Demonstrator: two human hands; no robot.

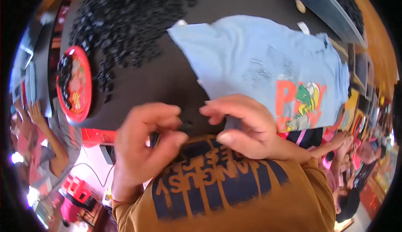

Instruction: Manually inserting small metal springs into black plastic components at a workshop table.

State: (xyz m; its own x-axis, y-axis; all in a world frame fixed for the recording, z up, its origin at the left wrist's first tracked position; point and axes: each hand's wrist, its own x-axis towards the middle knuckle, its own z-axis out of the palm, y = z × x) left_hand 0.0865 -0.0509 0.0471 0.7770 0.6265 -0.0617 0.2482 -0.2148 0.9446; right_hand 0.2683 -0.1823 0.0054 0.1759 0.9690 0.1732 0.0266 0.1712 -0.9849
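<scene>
Black glossy small pieces (125, 18) lie heaped at the dark-brown table's (140, 85) far-left corner. Over its near edge the left hand (133, 135) curls half-open, and the right hand (257, 125) curls beside a light-blue printed fabric shirt (238, 47), its grip too blurred to tell. A sideways left-hand swing could tip the red oval tray (78, 79) at the left edge, spilling its pieces.

Bold orange-red capitals (282, 95) mark a pale-blue fabric T-shirt (247, 49), below faint, illegible script (257, 75); inverted block lettering (205, 175) crosses the wearer's mustard-brown, navy-printed shirt (255, 215).
</scene>
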